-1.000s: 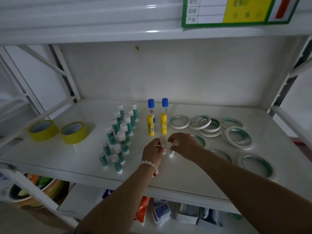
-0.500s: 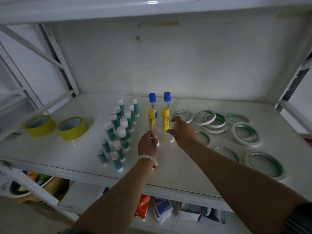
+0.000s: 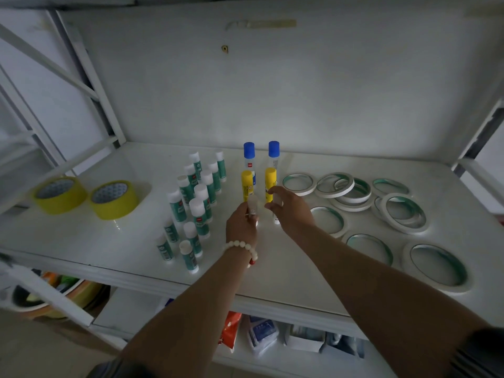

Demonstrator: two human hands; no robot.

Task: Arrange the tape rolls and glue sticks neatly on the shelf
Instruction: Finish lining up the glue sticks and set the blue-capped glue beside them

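Glue sticks are what both hands are on right now. Left hand (image 3: pixel 241 223) has its fingers wrapped round a small pale stick (image 3: pixel 252 205), held upright just above the shelf (image 3: pixel 81 241). Right hand (image 3: pixel 293 211) is curled over another pale stick (image 3: pixel 276 211), thumb and forefinger pinching near its top, bottom end looking like it's on or nearly on the shelf surface, hard to tell which.

Right behind those fingers stand two yellow sticks (image 3: pixel 246 185), and behind them two blue-capped ones (image 3: pixel 249 156), so a two-wide column is forming. My read: the pale pair goes down as the front row of it. Next move needs both set upright, in line with the yellow ones, without knocking them.

Further out, green-labelled sticks (image 3: pixel 201 203) stand in a loose cluster on the left, then two yellow tape rolls (image 3: pixel 113 199) beyond that. On the right, thin white tape rolls (image 3: pixel 354 192) lie flat, some overlapping, so they look unsorted.
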